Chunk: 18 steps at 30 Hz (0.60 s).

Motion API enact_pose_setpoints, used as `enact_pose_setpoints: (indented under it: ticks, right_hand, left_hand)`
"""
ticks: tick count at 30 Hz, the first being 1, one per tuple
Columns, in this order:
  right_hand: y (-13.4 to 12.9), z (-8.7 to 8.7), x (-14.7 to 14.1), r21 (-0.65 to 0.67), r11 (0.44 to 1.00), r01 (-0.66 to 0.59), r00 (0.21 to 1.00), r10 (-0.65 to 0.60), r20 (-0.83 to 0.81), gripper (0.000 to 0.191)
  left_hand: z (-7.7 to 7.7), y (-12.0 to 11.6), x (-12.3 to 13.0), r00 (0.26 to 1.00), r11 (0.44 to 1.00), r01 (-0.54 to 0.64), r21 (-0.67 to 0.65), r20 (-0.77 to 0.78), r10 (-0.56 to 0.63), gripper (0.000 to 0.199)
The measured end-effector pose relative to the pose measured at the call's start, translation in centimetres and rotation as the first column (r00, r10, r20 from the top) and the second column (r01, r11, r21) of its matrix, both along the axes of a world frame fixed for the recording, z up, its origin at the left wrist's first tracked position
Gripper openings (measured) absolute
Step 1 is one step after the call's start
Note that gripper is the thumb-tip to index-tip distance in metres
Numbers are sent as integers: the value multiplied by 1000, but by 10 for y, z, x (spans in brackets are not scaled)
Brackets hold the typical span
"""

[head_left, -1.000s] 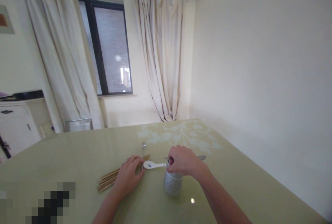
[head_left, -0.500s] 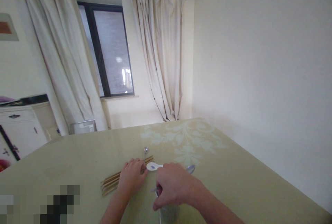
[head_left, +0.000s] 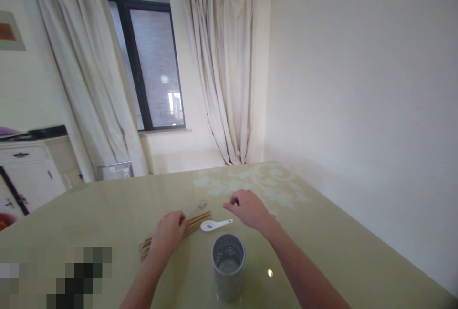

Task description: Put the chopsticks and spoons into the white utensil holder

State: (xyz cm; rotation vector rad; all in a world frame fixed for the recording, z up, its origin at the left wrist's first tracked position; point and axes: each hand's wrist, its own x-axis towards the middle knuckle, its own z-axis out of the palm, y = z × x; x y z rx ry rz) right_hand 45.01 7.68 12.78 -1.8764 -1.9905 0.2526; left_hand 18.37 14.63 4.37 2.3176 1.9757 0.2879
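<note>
My left hand (head_left: 168, 230) is curled at the bundle of wooden chopsticks (head_left: 195, 223), its forearm crossing their near end. I cannot tell whether its fingers grip them. To the right, my right hand (head_left: 248, 209) is raised past the white ceramic spoon (head_left: 216, 224), thumb and fingers curled together; anything between them is hidden. A grey perforated cylindrical holder (head_left: 229, 271) stands upright between my forearms, and no utensils show inside it. Beyond the chopsticks lies a small shiny metal piece (head_left: 203, 204). Behind my right wrist, a bit of metal (head_left: 272, 214) barely shows.
The greenish tabletop (head_left: 322, 247) has a pale floral pattern at its far corner. A white wall (head_left: 358, 108) borders its right side. Curtains (head_left: 225, 61) and a window (head_left: 155, 66) are behind it, with a white cabinet (head_left: 32, 166) to the left.
My right hand has moved off the holder, away from me and slightly right, uncovering the holder and the ceramic spoon's handle. My left hand has shifted left along the chopsticks.
</note>
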Motion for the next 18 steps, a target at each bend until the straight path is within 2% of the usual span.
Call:
enact_pose_setpoints:
  ticks: [5,10,15,18]
  right_hand:
    - [18,-42,-8,-128,992,3,1000,-1,18,27]
    - [25,-66,-16,-149,989,-5,999,12,50,32]
    - [29,-75,-13,-165,985,-40,998,49,51,22]
    - [31,-76,-12,-186,982,-38,998,46,40,24]
  left_hand:
    - [-5,9,-38,997,997,-79,-6,0,79,32]
    - [-17,13,-63,995,994,-104,-22,-13,104,34]
    - [-25,15,-62,991,993,-114,-30,-67,112,39]
    - [-29,15,-48,999,999,-40,-2,-35,40,42]
